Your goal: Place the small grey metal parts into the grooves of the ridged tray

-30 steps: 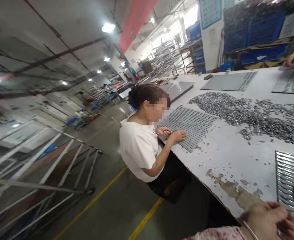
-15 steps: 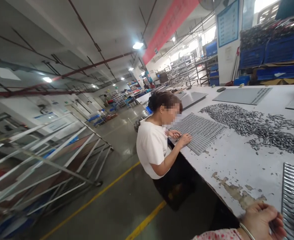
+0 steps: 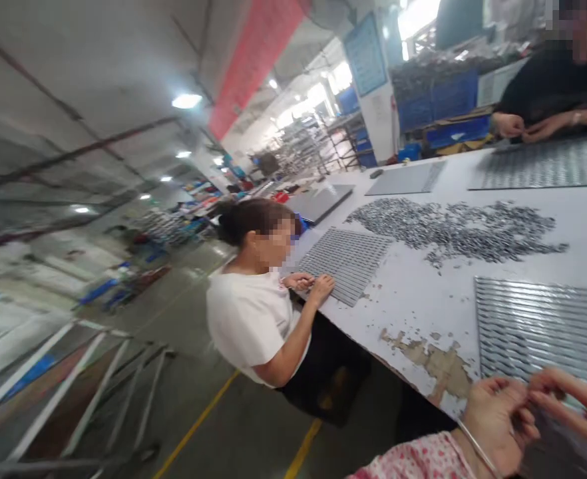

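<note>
Down at the lower right, my left hand (image 3: pixel 500 422) has its fingers curled and thumb pressed to the fingertips; what it holds, if anything, I cannot make out. My right hand (image 3: pixel 576 402) comes in from the right edge, thumb and finger pinched together close against the left fingertips. Whatever sits in that pinch is too small and blurred to tell. Both hands are over the near edge of a flat board (image 3: pixel 548 326) filled with rows of shiny grey metal pieces. Beyond it lies a wide heap of small loose grey metal pieces (image 3: pixel 458 229) on the white table (image 3: pixel 408 286).
A person in a white top (image 3: pixel 248 326) sits at my left, both hands at another filled board (image 3: pixel 348 263). Across the table a person in black (image 3: pixel 558 86) works over a further board (image 3: pixel 548 166). A plain grey board (image 3: pixel 406 178) lies at the back; a metal rack (image 3: pixel 74 392) stands lower left.
My view has swung right, bringing the person in black and more of my near board into sight. My right hand has come into view and meets my left.
</note>
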{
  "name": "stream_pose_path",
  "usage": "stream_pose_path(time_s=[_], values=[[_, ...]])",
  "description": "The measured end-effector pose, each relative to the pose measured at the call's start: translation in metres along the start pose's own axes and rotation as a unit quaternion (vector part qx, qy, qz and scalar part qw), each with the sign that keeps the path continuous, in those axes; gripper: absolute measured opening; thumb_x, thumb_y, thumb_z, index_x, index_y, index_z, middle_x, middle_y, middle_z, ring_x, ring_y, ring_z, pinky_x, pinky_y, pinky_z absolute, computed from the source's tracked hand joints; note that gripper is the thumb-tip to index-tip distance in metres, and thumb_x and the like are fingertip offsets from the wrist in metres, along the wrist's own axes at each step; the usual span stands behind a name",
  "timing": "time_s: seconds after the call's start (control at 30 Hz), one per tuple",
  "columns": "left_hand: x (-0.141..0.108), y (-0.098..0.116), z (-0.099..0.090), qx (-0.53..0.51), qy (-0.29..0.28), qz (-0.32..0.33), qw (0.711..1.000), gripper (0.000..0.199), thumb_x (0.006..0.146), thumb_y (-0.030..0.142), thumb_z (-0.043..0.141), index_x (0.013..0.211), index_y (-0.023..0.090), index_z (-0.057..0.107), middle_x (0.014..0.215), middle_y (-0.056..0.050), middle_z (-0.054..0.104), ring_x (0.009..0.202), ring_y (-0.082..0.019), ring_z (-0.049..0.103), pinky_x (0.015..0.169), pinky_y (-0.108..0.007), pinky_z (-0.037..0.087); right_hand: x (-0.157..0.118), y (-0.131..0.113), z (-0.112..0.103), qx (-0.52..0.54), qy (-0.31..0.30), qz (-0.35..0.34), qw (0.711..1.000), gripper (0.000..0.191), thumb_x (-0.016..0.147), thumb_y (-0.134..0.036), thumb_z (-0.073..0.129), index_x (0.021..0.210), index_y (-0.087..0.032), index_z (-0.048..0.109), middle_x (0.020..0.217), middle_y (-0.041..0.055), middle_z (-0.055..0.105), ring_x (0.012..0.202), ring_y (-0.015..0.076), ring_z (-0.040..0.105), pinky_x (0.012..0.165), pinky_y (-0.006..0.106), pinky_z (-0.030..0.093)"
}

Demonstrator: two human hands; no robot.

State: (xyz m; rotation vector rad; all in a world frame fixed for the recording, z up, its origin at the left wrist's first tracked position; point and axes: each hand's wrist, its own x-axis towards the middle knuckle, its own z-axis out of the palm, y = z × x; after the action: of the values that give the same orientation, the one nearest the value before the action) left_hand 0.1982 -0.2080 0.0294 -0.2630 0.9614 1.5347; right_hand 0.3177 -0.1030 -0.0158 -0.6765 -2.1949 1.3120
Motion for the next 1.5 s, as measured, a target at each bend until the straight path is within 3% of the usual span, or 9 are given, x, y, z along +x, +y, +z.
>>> stream_pose_path(time_s=[0.03,0.13,0.23,0.33,0.53,1.0,1.17,1.33,1.5], values=[[-0.003,0.003,0.001,-0.007,-0.025,-0.002,1.0,0.011,0.069,0.023,0.071,0.074,0.015,0.064,0.066,-0.006,0.058,0.05,-0.007,0.05,0.042,-0.016,0.039,0.002,-0.004,-0.005,0.0,-0.035,0.027,0.999,0.012,0.075,-0.045,0.06,0.073,-0.035,0.064,0.067,0.0137,0.059,0.062,0.0217,0.06,0.054,0.035,0.045],[-0.008,0.019,0.003,0.001,-0.044,-0.03,0.999,0.012,0.077,0.015,0.061,0.088,0.012,0.065,0.082,-0.009,0.063,0.068,-0.009,0.058,0.059,-0.016,0.048,0.02,-0.015,-0.022,-0.02,0.055,0.086,0.995,0.022,0.08,-0.048,0.053,0.073,-0.029,0.062,0.073,0.0091,0.061,0.07,0.0219,0.058,0.065,0.036,0.046],[0.004,0.039,0.0,0.013,-0.019,-0.052,0.998,0.012,0.081,0.014,0.058,0.091,0.013,0.063,0.074,-0.002,0.059,0.052,-0.003,0.047,0.045,-0.01,0.04,0.043,-0.007,-0.039,-0.064,0.151,0.134,0.977,0.027,0.081,-0.046,0.052,0.072,-0.022,0.061,0.073,0.0045,0.062,0.072,0.0199,0.056,0.067,0.033,0.044],[0.02,0.049,-0.008,0.007,-0.019,-0.087,0.996,0.01,0.083,0.015,0.056,0.091,0.013,0.061,0.07,0.001,0.054,0.046,-0.001,0.041,0.038,-0.009,0.034,0.057,0.009,-0.045,-0.129,0.179,0.149,0.964,0.02,0.082,-0.034,0.054,0.072,-0.019,0.063,0.073,0.0021,0.063,0.073,0.0168,0.055,0.071,0.03,0.041],[0.026,0.049,-0.011,0.042,-0.001,-0.088,0.995,0.015,0.082,0.009,0.054,0.094,0.013,0.062,0.084,-0.005,0.06,0.064,-0.006,0.056,0.055,-0.015,0.05,0.074,0.009,-0.026,-0.251,0.151,0.159,0.943,0.011,0.082,-0.027,0.061,0.075,-0.019,0.065,0.076,0.0007,0.064,0.079,0.0158,0.051,0.075,0.029,0.034],[0.03,0.047,-0.012,0.079,-0.014,-0.093,0.992,0.012,0.08,0.01,0.059,0.09,0.015,0.062,0.087,-0.004,0.064,0.066,-0.006,0.059,0.057,-0.015,0.051,0.085,0.013,-0.004,-0.37,0.152,0.176,0.899,0.014,0.083,-0.03,0.06,0.075,-0.019,0.059,0.082,0.0036,0.06,0.086,0.0198,0.045,0.069,0.03,0.027],[0.027,0.051,-0.005,0.071,0.024,-0.088,0.993,0.018,0.085,0.008,0.049,0.095,0.012,0.063,0.095,-0.01,0.066,0.076,-0.011,0.064,0.066,-0.02,0.056,0.085,0.01,-0.01,-0.33,0.164,0.176,0.913,0.009,0.082,-0.027,0.062,0.081,-0.019,0.06,0.082,0.0017,0.061,0.083,0.0185,0.046,0.07,0.029,0.029],[0.026,0.052,-0.009,0.058,0.041,-0.086,0.994,0.017,0.084,0.007,0.05,0.092,0.013,0.064,0.083,-0.005,0.066,0.065,-0.008,0.062,0.057,-0.017,0.054,0.07,0.017,-0.02,-0.265,0.125,0.113,0.949,0.011,0.084,-0.028,0.062,0.079,-0.019,0.064,0.077,0.0011,0.06,0.08,0.0163,0.047,0.075,0.029,0.031],[0.029,0.048,-0.013,0.058,0.024,-0.097,0.993,0.012,0.082,0.01,0.054,0.087,0.014,0.064,0.085,-0.005,0.065,0.066,-0.008,0.061,0.057,-0.017,0.053,0.063,0.019,-0.018,-0.297,0.101,0.1,0.944,0.013,0.082,-0.034,0.065,0.081,-0.022,0.068,0.082,0.0011,0.061,0.086,0.0171,0.046,0.079,0.031,0.029]])
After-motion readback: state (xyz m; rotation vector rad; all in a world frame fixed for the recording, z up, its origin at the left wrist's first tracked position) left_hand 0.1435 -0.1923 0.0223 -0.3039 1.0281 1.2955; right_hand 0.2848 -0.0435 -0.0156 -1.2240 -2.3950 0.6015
